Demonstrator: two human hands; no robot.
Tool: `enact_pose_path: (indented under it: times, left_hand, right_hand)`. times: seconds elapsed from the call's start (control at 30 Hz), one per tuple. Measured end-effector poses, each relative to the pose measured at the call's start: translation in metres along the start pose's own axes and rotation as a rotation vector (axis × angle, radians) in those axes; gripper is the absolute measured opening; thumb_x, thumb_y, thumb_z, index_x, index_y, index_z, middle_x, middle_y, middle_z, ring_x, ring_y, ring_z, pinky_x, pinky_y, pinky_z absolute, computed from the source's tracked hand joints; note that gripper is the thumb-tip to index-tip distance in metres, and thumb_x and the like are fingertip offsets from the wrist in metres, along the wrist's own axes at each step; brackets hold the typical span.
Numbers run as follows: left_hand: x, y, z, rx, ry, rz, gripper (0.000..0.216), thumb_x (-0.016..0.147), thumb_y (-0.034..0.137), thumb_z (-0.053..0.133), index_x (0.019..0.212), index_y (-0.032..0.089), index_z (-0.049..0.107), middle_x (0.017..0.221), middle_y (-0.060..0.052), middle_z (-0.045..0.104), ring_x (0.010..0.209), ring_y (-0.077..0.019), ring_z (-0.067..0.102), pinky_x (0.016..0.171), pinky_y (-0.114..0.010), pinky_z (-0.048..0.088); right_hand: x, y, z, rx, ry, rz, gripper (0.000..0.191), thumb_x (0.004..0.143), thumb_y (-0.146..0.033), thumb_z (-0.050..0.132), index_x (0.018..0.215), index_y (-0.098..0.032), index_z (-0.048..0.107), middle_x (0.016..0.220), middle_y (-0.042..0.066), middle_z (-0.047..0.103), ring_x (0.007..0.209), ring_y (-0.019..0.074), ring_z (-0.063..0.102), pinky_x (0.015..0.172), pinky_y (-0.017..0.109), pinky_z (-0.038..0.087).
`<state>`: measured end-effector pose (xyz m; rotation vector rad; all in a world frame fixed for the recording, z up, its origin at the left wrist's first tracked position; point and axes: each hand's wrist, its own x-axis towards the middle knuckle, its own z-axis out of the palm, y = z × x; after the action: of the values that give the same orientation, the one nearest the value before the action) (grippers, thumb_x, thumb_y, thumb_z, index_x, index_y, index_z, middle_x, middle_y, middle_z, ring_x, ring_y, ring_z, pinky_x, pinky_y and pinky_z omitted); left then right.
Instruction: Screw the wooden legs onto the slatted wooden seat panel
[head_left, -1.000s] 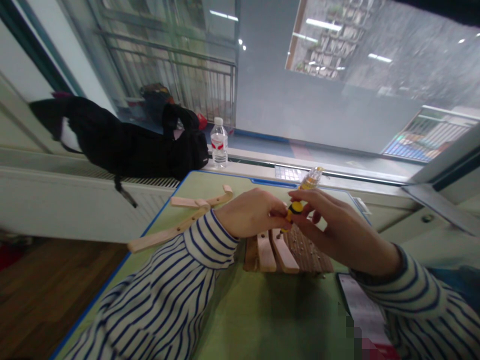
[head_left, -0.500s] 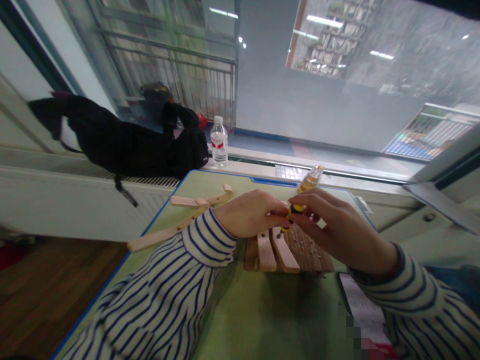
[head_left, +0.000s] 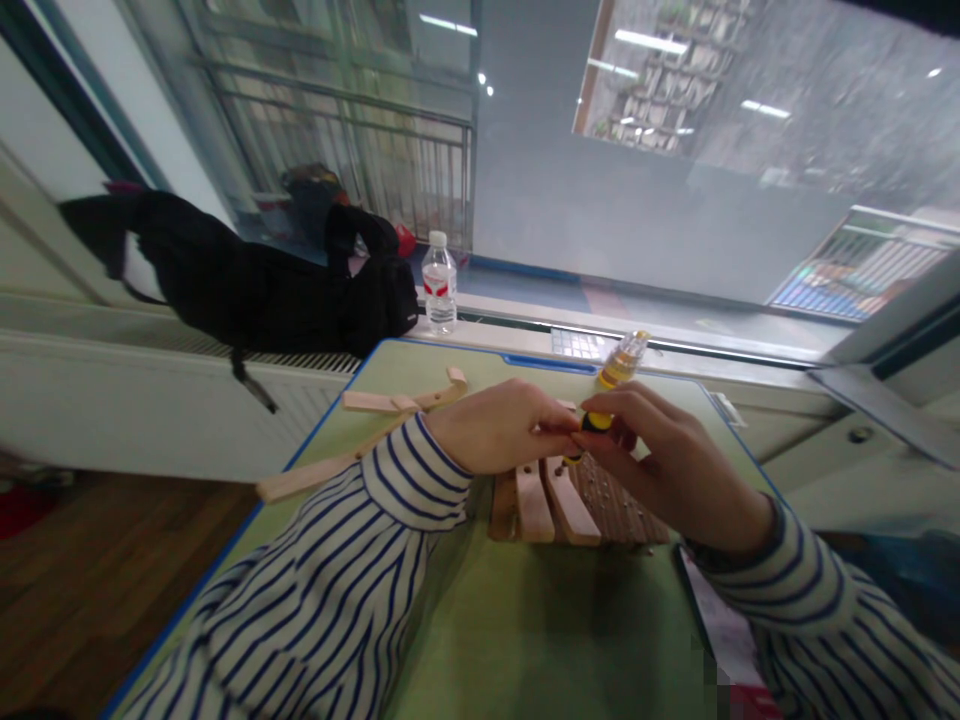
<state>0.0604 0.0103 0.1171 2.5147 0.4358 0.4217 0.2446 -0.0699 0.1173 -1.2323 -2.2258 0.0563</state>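
A short yellow-and-black screwdriver [head_left: 598, 422] stands steeply over the brown board, its tip hidden behind fingers. My right hand [head_left: 675, 460] pinches its upper handle between thumb and fingers. From the left, my left hand [head_left: 510, 425] is closed, thumb and forefinger pressed together around the lower part. Below them, two pale wooden strips [head_left: 534, 505] with dark screw heads lie side by side on the brown board [head_left: 630, 510], which is dotted with several small screws or pegs. More jointed wooden strips [head_left: 307, 478] lie beyond my left forearm.
The green table [head_left: 480, 630] has a blue edge. At its back lies a clear-and-yellow bottle [head_left: 622, 360]. A water bottle [head_left: 439, 285] and a black bag [head_left: 262, 290] stand on the sill by the window. A phone-like flat object [head_left: 716, 610] lies under my right forearm.
My right hand has turned slightly with the screwdriver handle, and its wrist has shifted a little to the left. My left hand stays nearly still.
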Motion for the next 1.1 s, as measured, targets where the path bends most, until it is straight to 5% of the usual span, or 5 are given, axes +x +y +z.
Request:
enact_pose_path:
  times: [0.27, 0.43, 0.53, 1.1]
  left_hand:
    - [0.001, 0.004, 0.002, 0.061, 0.045, -0.077, 0.021, 0.081, 0.034, 0.056, 0.079, 0.017, 0.069, 0.064, 0.001, 0.062, 0.059, -0.0084, 0.053, 0.052, -0.019, 0.029]
    - [-0.003, -0.003, 0.004, 0.091, 0.048, -0.099, 0.027, 0.081, 0.038, 0.055, 0.073, 0.016, 0.068, 0.058, 0.001, 0.059, 0.055, -0.0078, 0.049, 0.050, -0.020, 0.027]
    - [-0.004, -0.007, 0.005, 0.091, 0.033, -0.086, 0.026, 0.082, 0.038, 0.054, 0.077, 0.016, 0.069, 0.062, 0.001, 0.060, 0.058, -0.0083, 0.051, 0.052, -0.020, 0.028]
    - [-0.001, -0.003, 0.001, 0.017, -0.002, 0.040, 0.018, 0.086, 0.025, 0.052, 0.091, 0.017, 0.067, 0.071, 0.002, 0.064, 0.066, -0.0083, 0.056, 0.057, -0.018, 0.031]
  right_hand:
    - [0.001, -0.004, -0.001, -0.070, -0.024, 0.012, 0.018, 0.086, -0.032, 0.050, 0.097, -0.018, 0.053, 0.083, 0.002, 0.056, 0.064, 0.0107, 0.053, 0.056, 0.025, 0.042]
    - [0.005, -0.004, -0.002, -0.085, -0.049, -0.020, 0.036, 0.085, -0.030, 0.052, 0.119, -0.018, 0.047, 0.101, 0.007, 0.060, 0.071, 0.0122, 0.056, 0.060, 0.026, 0.046]
    - [0.006, -0.005, -0.003, -0.058, -0.098, -0.063, 0.032, 0.085, -0.020, 0.050, 0.116, -0.021, 0.049, 0.105, 0.006, 0.059, 0.077, 0.0117, 0.057, 0.064, 0.025, 0.047]
    - [0.001, -0.005, -0.003, -0.050, -0.080, -0.017, 0.022, 0.088, -0.029, 0.048, 0.106, -0.018, 0.051, 0.090, 0.004, 0.055, 0.072, 0.0121, 0.053, 0.061, 0.026, 0.043]
